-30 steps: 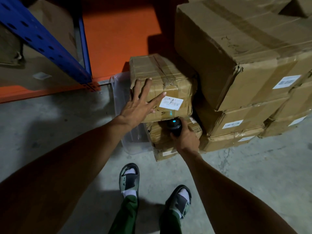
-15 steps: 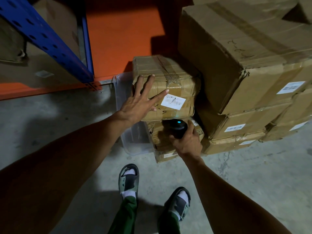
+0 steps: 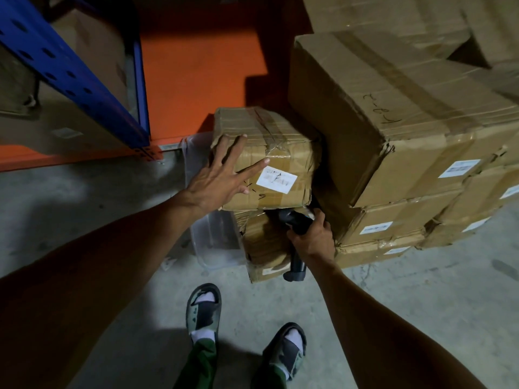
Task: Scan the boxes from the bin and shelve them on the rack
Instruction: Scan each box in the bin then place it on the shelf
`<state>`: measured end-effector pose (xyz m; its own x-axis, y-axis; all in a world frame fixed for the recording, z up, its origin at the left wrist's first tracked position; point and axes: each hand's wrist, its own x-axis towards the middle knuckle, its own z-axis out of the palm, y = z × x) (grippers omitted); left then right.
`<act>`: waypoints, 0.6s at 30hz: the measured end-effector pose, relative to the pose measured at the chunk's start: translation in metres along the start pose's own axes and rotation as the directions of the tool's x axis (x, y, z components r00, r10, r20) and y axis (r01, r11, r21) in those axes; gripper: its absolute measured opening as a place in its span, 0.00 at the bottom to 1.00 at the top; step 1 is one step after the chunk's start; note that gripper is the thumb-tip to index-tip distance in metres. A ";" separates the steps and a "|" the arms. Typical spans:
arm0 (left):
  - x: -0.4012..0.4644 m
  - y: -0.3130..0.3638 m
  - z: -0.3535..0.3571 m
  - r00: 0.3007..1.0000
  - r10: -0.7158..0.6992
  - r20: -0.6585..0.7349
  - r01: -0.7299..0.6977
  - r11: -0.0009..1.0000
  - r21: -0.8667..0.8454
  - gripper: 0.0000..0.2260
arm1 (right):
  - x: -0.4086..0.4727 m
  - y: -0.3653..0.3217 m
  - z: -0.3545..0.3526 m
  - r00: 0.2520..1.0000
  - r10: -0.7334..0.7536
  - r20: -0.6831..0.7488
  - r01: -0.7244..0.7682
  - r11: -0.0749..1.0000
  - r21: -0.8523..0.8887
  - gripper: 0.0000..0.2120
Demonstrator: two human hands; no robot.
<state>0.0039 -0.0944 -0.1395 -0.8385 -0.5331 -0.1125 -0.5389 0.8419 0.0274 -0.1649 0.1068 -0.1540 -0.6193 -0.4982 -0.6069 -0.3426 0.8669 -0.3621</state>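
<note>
Spread wide, the left hand (image 3: 219,178) fingers (image 3: 229,153) still press the top box (image 3: 266,161) on the bin (image 3: 213,242). The right hand (image 3: 311,240), gripping the scanner (image 3: 295,220), has tucked under its labelled face, so scanning looks done and lifting next.

A taped, dented cardboard box (image 3: 269,153) lies under the spread left hand (image 3: 222,181), its white label (image 3: 276,179) just beyond the fingertips. It sits on another crumpled box (image 3: 264,242), left of the right hand (image 3: 311,240), in a clear plastic bin (image 3: 216,242). The blue and orange rack (image 3: 84,88) stands far left of the left hand.
</note>
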 end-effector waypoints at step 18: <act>0.011 -0.019 -0.015 0.997 0.071 -0.005 -0.070 0.991 0.114 0.38 | 0.005 -0.025 0.028 0.976 -0.216 0.022 0.212 0.969 0.127 0.36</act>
<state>0.0036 -0.1176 -0.1259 -0.8750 -0.4727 -0.1048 -0.4666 0.8810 -0.0781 -0.1397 0.0819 -0.1678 -0.5151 -0.6739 -0.5296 -0.3733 0.7326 -0.5691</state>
